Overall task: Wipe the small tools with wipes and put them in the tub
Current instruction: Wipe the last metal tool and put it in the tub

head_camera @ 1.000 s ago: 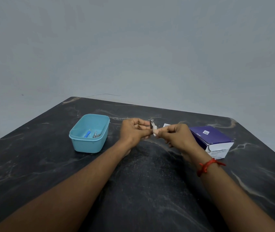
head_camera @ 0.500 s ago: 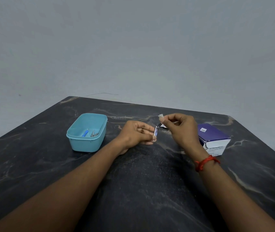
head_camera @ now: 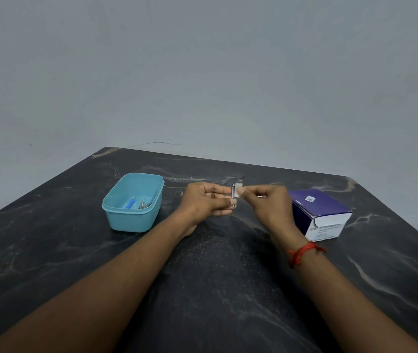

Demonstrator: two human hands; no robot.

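Two tools (head_camera: 138, 203) lie in the light-blue plastic tub (head_camera: 131, 221) at ten o'clock. The left hand (head_camera: 203, 202) pinches a small metal tool (head_camera: 233, 197), the right hand (head_camera: 270, 206) pinches a white wipe (head_camera: 239, 190) on it; tubbing remains.

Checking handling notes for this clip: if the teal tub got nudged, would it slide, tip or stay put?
Probably slides: the tub looks like thin plastic holding only small tools, on a smooth table. Tipping seems unlikely, since it sits low and wide.
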